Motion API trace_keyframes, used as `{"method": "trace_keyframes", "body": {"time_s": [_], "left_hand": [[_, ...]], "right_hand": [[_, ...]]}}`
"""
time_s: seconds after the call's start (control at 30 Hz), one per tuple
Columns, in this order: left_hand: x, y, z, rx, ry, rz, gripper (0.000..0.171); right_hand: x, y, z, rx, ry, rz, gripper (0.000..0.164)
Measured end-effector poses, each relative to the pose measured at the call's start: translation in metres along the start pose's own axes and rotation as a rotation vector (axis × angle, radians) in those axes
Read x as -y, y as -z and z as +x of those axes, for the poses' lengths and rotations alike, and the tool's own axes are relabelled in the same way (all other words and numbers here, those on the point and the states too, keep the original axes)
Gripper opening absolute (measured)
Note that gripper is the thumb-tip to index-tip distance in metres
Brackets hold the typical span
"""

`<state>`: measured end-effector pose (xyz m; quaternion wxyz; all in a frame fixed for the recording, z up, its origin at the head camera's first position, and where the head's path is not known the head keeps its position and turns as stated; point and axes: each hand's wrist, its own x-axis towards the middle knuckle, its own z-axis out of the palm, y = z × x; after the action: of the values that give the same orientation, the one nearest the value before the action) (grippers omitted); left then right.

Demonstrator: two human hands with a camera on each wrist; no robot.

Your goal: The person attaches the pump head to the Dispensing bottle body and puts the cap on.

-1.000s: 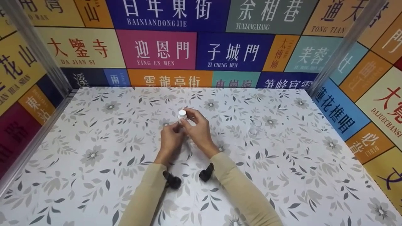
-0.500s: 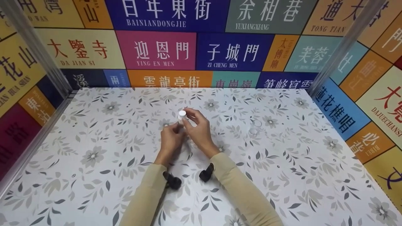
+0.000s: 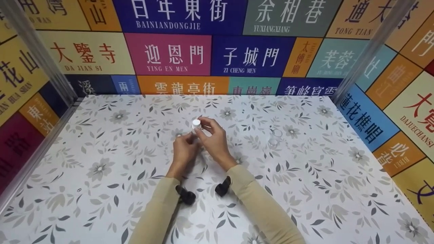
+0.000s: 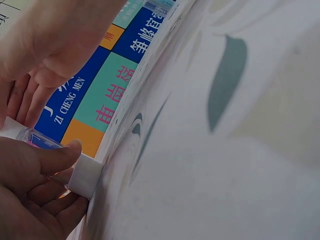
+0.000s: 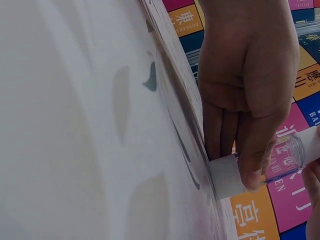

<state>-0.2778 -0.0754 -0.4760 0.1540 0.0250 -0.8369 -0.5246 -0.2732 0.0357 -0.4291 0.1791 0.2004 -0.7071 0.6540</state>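
A small clear bottle [image 5: 280,170] with white ends stands upright on the table, between both hands. In the head view its white top [image 3: 196,122] shows; its lower part is hidden by fingers. My left hand [image 3: 184,149] grips it low down, with the thumb and fingers near the white lower end [image 4: 86,176], which meets the tabletop. My right hand [image 3: 216,140] holds the upper white end between thumb and fingers. Part of the right hand's grip is hidden in the left wrist view. To the right stands a clear, colourless container [image 3: 275,137], its details hard to make out.
The table [image 3: 101,203] wears a white cloth with grey flowers and leaves. Colourful panels with Chinese lettering [image 3: 169,54] wall the back and both sides. Clear posts [image 3: 369,51] rise at the back corners. Black wrist-worn devices [image 3: 185,195] sit on both sleeves.
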Motion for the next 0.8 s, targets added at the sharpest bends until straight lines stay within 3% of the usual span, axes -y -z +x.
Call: {"method": "trace_keyframes", "body": {"time_s": [0.23, 0.8], "left_hand": [[-0.0004, 0.0000, -0.0002, 0.010, -0.004, 0.013, 0.009], [-0.0003, 0.0009, -0.0006, 0.018, 0.004, -0.015, 0.012]], "right_hand": [[-0.0002, 0.0014, 0.0008, 0.017, -0.045, -0.008, 0.036], [-0.0008, 0.0012, 0.0013, 0.011, 0.024, -0.003, 0.034]]}}
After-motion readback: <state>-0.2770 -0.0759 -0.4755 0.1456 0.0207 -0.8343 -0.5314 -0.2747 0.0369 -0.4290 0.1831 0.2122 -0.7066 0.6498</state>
